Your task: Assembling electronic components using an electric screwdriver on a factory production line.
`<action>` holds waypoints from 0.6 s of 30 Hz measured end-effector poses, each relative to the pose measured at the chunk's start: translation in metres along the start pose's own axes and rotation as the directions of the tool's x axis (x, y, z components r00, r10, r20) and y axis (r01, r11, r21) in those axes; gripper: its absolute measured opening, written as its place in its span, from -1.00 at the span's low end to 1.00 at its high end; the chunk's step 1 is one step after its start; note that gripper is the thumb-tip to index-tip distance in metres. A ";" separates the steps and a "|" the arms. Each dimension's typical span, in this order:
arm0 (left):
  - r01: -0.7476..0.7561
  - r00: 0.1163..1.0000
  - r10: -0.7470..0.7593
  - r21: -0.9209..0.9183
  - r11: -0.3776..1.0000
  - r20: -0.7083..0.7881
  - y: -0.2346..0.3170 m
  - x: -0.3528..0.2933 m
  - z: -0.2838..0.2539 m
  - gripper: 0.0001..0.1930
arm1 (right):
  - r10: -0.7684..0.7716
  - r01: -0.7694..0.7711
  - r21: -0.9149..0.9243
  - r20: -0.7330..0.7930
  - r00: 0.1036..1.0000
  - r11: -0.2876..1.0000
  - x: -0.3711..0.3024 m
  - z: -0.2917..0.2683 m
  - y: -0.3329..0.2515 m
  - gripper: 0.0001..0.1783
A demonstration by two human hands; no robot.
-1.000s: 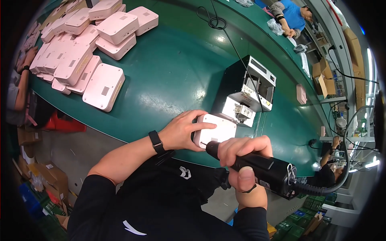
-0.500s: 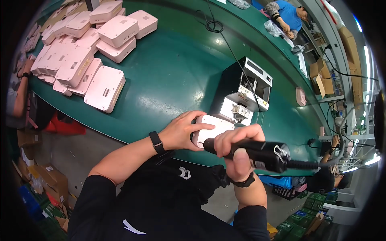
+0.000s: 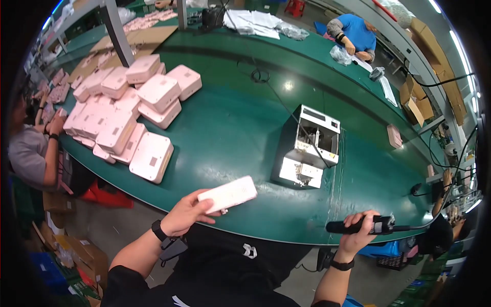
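Note:
My left hand (image 3: 185, 211) grips a pale pink plastic box-shaped device (image 3: 229, 194) at its near end, fingers under it and thumb on top. The device is tilted so that a narrow side shows, above the front edge of the green table. Out to the right, my right hand (image 3: 361, 229) is wrapped round a black electric screwdriver (image 3: 341, 227), which lies level with its tip to the left and its cable running off right. A black and silver bench machine (image 3: 310, 146) stands on the table between and beyond my hands.
A heap of similar pink devices (image 3: 117, 128) covers the table's left. A black cable (image 3: 286, 102) hangs across the machine. One pink device (image 3: 394, 136) lies far right. Co-workers sit at left, far side and right; a cardboard box (image 3: 413, 100) stands at back right.
My left hand has lifted the device off the table, turned it and carried it left. The screwdriver in my right hand has moved right, away from the device. The view has shifted.

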State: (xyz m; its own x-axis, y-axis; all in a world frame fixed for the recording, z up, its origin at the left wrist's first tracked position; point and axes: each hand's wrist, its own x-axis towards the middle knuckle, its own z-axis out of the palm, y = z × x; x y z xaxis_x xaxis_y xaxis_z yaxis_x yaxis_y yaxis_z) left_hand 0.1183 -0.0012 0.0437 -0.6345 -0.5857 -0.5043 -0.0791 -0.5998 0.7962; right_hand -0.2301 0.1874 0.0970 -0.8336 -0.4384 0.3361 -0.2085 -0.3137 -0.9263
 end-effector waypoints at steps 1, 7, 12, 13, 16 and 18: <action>-0.018 1.000 0.018 0.022 1.000 0.000 0.006 0.003 -0.002 -0.42 | -0.012 0.013 0.023 -0.011 1.000 1.000 -0.005 -0.007 0.002 -0.83; 0.261 0.965 -0.261 -0.016 0.965 0.020 0.027 0.047 0.003 -0.31 | -0.022 0.037 0.096 -0.153 0.988 0.995 -0.021 -0.022 0.015 -0.87; -0.046 0.991 0.075 -0.244 0.969 0.114 0.038 0.135 0.016 -0.36 | -0.068 0.082 0.077 -0.172 0.983 0.994 -0.026 -0.017 0.014 -0.86; -0.092 0.980 0.139 -0.292 0.952 0.144 0.046 0.157 0.022 -0.38 | -0.069 0.083 0.077 -0.171 0.983 0.994 -0.027 -0.017 0.013 -0.86; -0.526 0.850 0.520 -0.088 0.846 -0.087 0.047 0.199 0.067 -0.39 | -0.080 0.089 0.042 -0.178 0.981 0.995 -0.026 -0.016 0.013 -0.86; -0.553 0.833 0.553 0.017 0.833 0.004 0.044 0.192 0.089 -0.38 | -0.077 0.090 0.059 -0.190 0.979 0.994 -0.026 -0.019 0.013 -0.87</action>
State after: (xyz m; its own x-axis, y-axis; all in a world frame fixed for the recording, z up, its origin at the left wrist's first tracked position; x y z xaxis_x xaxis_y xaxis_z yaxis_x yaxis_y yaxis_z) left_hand -0.0752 -0.0917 0.0115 -0.5756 -0.8175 0.0210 0.2713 -0.1666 0.9480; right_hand -0.2207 0.2114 0.0730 -0.8971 -0.2446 0.3680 -0.2519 -0.4012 -0.8807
